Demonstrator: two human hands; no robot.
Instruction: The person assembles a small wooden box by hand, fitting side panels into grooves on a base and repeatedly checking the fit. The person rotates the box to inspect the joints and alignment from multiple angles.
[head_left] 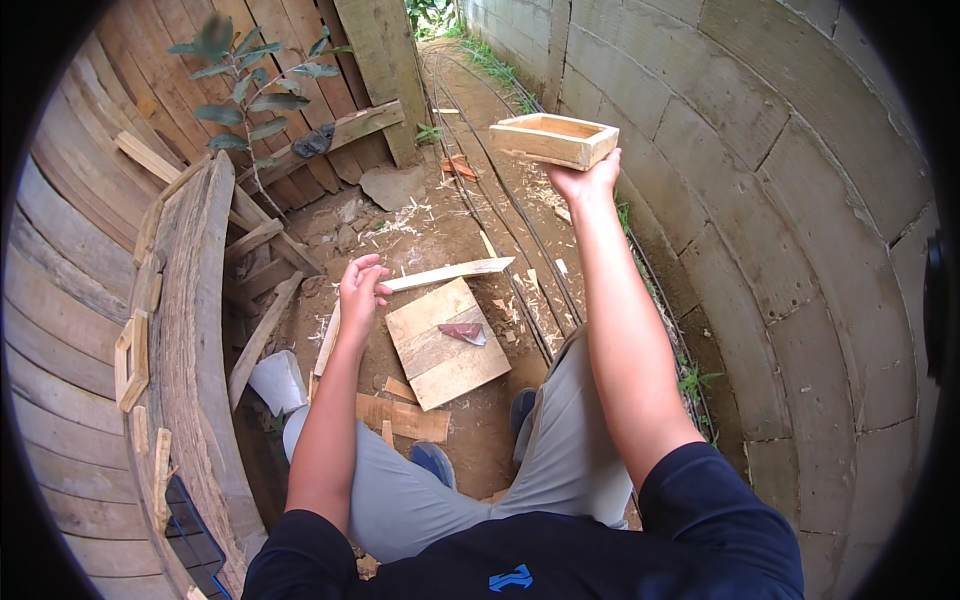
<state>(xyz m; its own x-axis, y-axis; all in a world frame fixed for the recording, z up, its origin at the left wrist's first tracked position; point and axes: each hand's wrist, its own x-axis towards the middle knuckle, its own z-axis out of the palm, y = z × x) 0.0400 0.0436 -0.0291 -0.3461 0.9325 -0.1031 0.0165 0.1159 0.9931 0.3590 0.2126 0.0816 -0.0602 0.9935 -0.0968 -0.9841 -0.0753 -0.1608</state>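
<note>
Left of the square board (425,335), the left hand (358,290) is loosely spread; beyond it, the right hand (590,182) grasps the box (545,148) from underneath; imbalance could tip it.

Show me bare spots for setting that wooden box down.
Square board: bare on the near side of the reddish sheet. Bench: bare right of the small frame. Crowded: ground beyond the board, with wood strip and shavings; bench's left edge, with offcuts.
</note>
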